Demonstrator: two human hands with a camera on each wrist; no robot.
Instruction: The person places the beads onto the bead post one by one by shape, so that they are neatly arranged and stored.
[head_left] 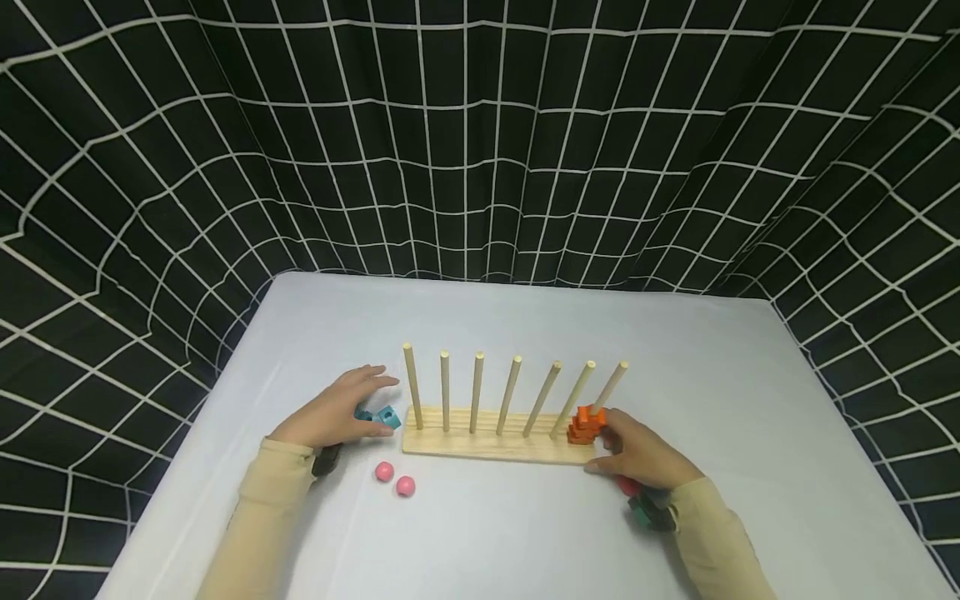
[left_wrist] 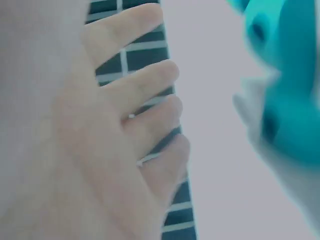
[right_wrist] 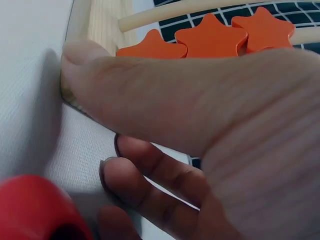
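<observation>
My left hand [head_left: 341, 410] hovers left of the wooden peg board [head_left: 495, 448], fingers spread and nothing between them. Right at its thumb and palm lie teal blocks [head_left: 388, 417] with holes, large and blurred in the left wrist view. Beside the board's right end is my right hand [head_left: 647, 452]; its thumb [right_wrist: 145, 100] lies along the board's corner while the other fingers bend loosely underneath. Orange star-shaped beads [head_left: 585, 425] are stacked on the rightmost peg [head_left: 611, 385], close to the right fingertips. The right index finger is mostly hidden.
Several upright pegs [head_left: 477, 392] rise from the board. Two pink balls [head_left: 405, 486] lie in front of its left end. A red piece [right_wrist: 37, 210] and a green piece [head_left: 641, 511] lie by the right wrist. Dark gridded cloth [head_left: 480, 150] hangs round the white table [head_left: 465, 542].
</observation>
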